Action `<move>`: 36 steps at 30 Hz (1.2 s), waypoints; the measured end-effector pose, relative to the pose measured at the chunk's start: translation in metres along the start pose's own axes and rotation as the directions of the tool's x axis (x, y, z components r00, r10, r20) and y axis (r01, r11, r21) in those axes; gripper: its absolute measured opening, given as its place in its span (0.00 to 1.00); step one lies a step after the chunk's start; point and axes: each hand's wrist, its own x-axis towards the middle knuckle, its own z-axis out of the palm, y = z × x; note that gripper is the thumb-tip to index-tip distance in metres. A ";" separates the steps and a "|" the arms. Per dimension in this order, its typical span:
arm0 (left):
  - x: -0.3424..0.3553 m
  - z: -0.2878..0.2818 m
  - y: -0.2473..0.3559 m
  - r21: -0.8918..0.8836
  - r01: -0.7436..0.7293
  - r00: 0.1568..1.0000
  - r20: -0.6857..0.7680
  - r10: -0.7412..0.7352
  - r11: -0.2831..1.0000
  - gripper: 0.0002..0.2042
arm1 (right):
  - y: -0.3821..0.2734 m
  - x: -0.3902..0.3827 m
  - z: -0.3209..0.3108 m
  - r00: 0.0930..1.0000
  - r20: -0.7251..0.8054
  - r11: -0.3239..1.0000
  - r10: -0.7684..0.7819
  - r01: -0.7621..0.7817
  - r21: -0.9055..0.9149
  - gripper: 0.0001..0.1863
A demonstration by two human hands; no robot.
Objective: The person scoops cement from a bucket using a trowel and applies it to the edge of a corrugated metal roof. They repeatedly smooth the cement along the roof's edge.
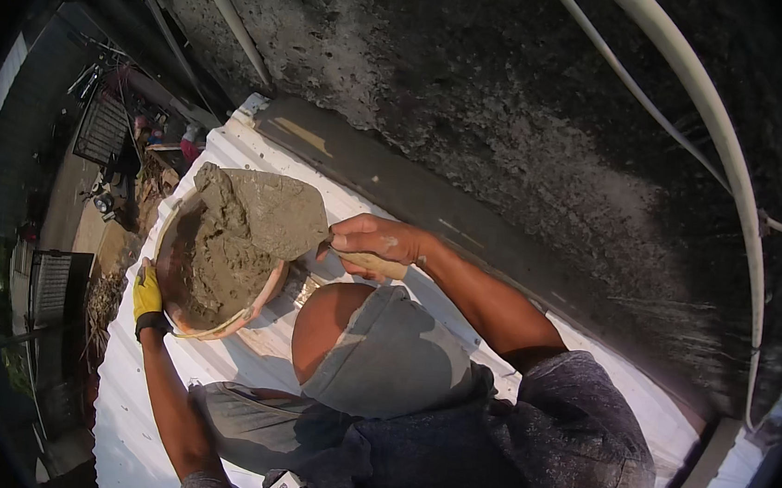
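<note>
My right hand [374, 245] is closed round the wooden handle of a trowel [286, 221], whose blade is coated with wet grey mortar. The blade lies over the far right rim of a round bucket [267, 296]. Thick mortar [221, 271] fills much of the bucket, with a heap rising at the far side next to the blade. My left hand [147, 292], in a yellow glove with a dark cuff, grips the bucket's left rim; its fingertips are partly hidden.
I am on a white corrugated metal roof [413, 316]. A rough dark wall [477, 112] rises along the far and right side, with a grey mortar strip [397, 179] at its foot. Pale pipes [703, 81] run across the wall. Beyond the roof's left edge, a motorbike [104, 203] stands far below.
</note>
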 end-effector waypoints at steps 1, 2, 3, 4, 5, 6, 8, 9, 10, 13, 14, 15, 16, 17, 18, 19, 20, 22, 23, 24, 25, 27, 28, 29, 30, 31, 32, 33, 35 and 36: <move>0.004 0.001 -0.021 0.059 -0.036 0.999 -0.033 0.038 0.998 0.33 | 0.016 -0.032 -0.005 0.990 -0.138 0.998 -0.032 0.038 0.045 0.20; 0.016 -0.018 -0.050 -0.041 0.010 1.000 0.003 -0.009 0.999 0.34 | 0.038 -0.061 -0.012 0.970 -0.230 0.996 -0.084 0.091 0.017 0.18; 0.041 -0.058 -0.083 0.167 -0.088 0.994 -0.044 0.097 0.982 0.34 | 0.056 -0.096 -0.012 0.930 -0.351 0.990 -0.113 0.136 0.042 0.16; 0.044 -0.049 -0.090 0.184 -0.115 0.987 -0.091 0.133 0.976 0.34 | 0.078 -0.144 -0.012 0.867 -0.486 0.988 -0.105 0.147 0.048 0.14; 0.045 -0.039 -0.083 0.240 -0.013 0.996 -0.087 0.035 0.971 0.34 | 0.105 -0.196 -0.004 0.773 -0.632 0.988 -0.044 0.127 0.086 0.12; 0.056 -0.062 -0.085 0.279 -0.054 0.993 -0.087 0.081 0.959 0.33 | 0.129 -0.239 0.005 0.690 -0.724 0.983 -0.013 0.140 0.116 0.11; 0.065 -0.045 -0.083 0.302 -0.038 0.992 -0.101 0.072 0.952 0.33 | 0.176 -0.325 0.038 0.411 -0.901 0.985 0.138 0.041 0.170 0.10; 0.062 -0.029 -0.074 0.311 -0.033 0.992 -0.104 0.068 0.950 0.33 | 0.208 -0.366 0.056 0.319 -0.938 0.986 0.134 0.051 0.158 0.08; 0.061 -0.023 -0.069 0.316 -0.028 0.992 -0.108 0.065 0.948 0.32 | 0.226 -0.393 0.075 0.195 -0.966 0.980 0.171 0.071 0.188 0.07; 0.061 0.001 -0.055 0.323 -0.027 0.991 -0.113 0.067 0.946 0.32 | 0.274 -0.452 0.115 -0.145 -0.948 0.959 0.282 0.079 0.273 0.08; 0.064 0.007 -0.050 0.324 -0.034 0.991 -0.113 0.075 0.945 0.32 | 0.281 -0.462 0.122 -0.237 -0.917 0.947 0.322 0.082 0.311 0.09; 0.066 0.013 -0.046 0.330 -0.037 0.991 -0.110 0.077 0.943 0.32 | 0.289 -0.467 0.122 -0.289 -0.898 0.943 0.331 0.071 0.324 0.09; 0.066 0.020 -0.044 0.330 -0.041 0.991 -0.106 0.080 0.943 0.32 | 0.296 -0.472 0.121 -0.339 -0.878 0.939 0.337 0.057 0.338 0.10; 0.066 0.024 -0.043 0.332 -0.045 0.992 -0.099 0.082 0.942 0.31 | 0.296 -0.474 0.118 -0.385 -0.858 0.936 0.339 0.045 0.349 0.10; 0.067 0.027 -0.041 0.329 -0.046 0.992 -0.099 0.083 0.943 0.31 | 0.296 -0.474 0.115 -0.415 -0.847 0.932 0.333 0.006 0.364 0.11; 0.066 0.026 -0.039 0.326 -0.049 0.991 -0.099 0.085 0.944 0.31 | 0.296 -0.469 0.108 -0.437 -0.837 0.926 0.328 -0.028 0.378 0.12; 0.067 0.030 -0.037 0.327 -0.054 0.992 -0.093 0.089 0.943 0.31 | 0.296 -0.467 0.102 -0.458 -0.828 0.918 0.322 -0.064 0.392 0.13; 0.069 0.031 -0.032 0.319 -0.062 0.991 -0.092 0.096 0.946 0.31 | 0.301 -0.468 0.091 -0.510 -0.815 0.876 0.274 -0.217 0.430 0.15; 0.068 0.034 -0.030 0.319 -0.068 0.991 -0.085 0.100 0.945 0.31 | 0.314 -0.471 0.086 -0.540 -0.817 0.861 0.200 -0.301 0.410 0.14; 0.065 0.039 -0.029 0.311 -0.069 0.992 -0.078 0.098 0.948 0.31 | 0.324 -0.476 0.083 -0.567 -0.815 0.834 0.119 -0.387 0.392 0.14; 0.063 0.044 -0.026 0.307 -0.071 0.993 -0.072 0.097 0.949 0.30 | 0.334 -0.481 0.081 -0.585 -0.811 0.724 -0.020 -0.568 0.392 0.13; 0.060 0.031 -0.025 0.301 -0.065 0.991 -0.095 0.098 0.952 0.30 | 0.320 -0.468 0.068 -0.579 -0.815 0.640 0.025 -0.617 0.458 0.16; 0.060 0.027 -0.024 0.297 -0.067 0.991 -0.094 0.099 0.953 0.30 | 0.313 -0.461 0.062 -0.580 -0.813 0.592 0.048 -0.639 0.491 0.17; 0.058 0.028 -0.026 0.293 -0.066 0.991 -0.094 0.098 0.954 0.30 | 0.311 -0.459 0.059 -0.578 -0.812 0.595 0.084 -0.625 0.506 0.18; 0.057 0.029 -0.027 0.295 -0.063 0.991 -0.092 0.094 0.953 0.30 | 0.310 -0.458 0.056 -0.574 -0.810 0.599 0.120 -0.609 0.520 0.18; 0.055 0.029 -0.028 0.294 -0.062 0.991 -0.094 0.094 0.954 0.30 | 0.309 -0.456 0.053 -0.569 -0.807 0.602 0.156 -0.593 0.535 0.19; 0.054 0.029 -0.031 0.292 -0.059 0.991 -0.094 0.090 0.954 0.29 | 0.310 -0.455 0.050 -0.535 -0.826 0.631 0.179 -0.581 0.514 0.20; 0.051 0.030 -0.035 0.303 -0.054 0.992 -0.094 0.086 0.952 0.29 | 0.311 -0.454 0.048 -0.499 -0.843 0.659 0.201 -0.568 0.493 0.20; 0.047 0.006 -0.041 0.308 -0.037 0.987 -0.137 0.083 0.951 0.29 | 0.263 -0.418 0.037 -0.418 -0.839 0.715 0.347 -0.461 0.526 0.21; 0.047 0.009 -0.043 0.303 -0.039 0.990 -0.121 0.079 0.952 0.29 | 0.266 -0.418 0.036 -0.430 -0.846 0.708 0.316 -0.487 0.512 0.21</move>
